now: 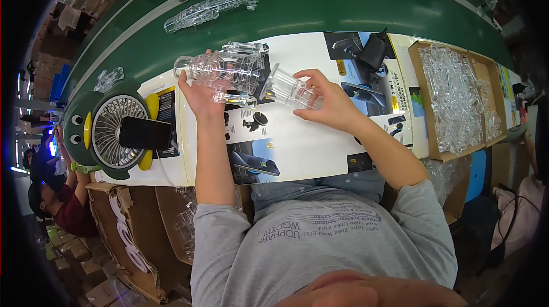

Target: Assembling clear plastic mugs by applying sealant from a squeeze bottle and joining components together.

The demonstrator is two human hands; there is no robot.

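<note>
My left hand (pixel 201 96) is closed around a clear, ribbed, hollow plastic-looking body (pixel 226 72), which lies sideways over the board. In my right hand (pixel 331 101) is a clear cup-shaped piece (pixel 281 85) with a flared rim, gripped at its narrower end between thumb and fingers. That rim faces the ribbed body, with a small gap between the two. A slim clear part with a metallic-looking core (pixel 235 99) shows beside my left wrist; whether I hold it I cannot tell. Another small clear part (pixel 245 48) is just beyond the ribbed body.
A printed board (pixel 303 152) covers the green table (pixel 320 9). At left stand a penguin-shaped fan (pixel 111 129) and a phone (pixel 146 133). A long clear assembly (pixel 211 12) lies farther back. A black pouch-like item (pixel 373 50) and a carton of clear parts (pixel 417 72) are right.
</note>
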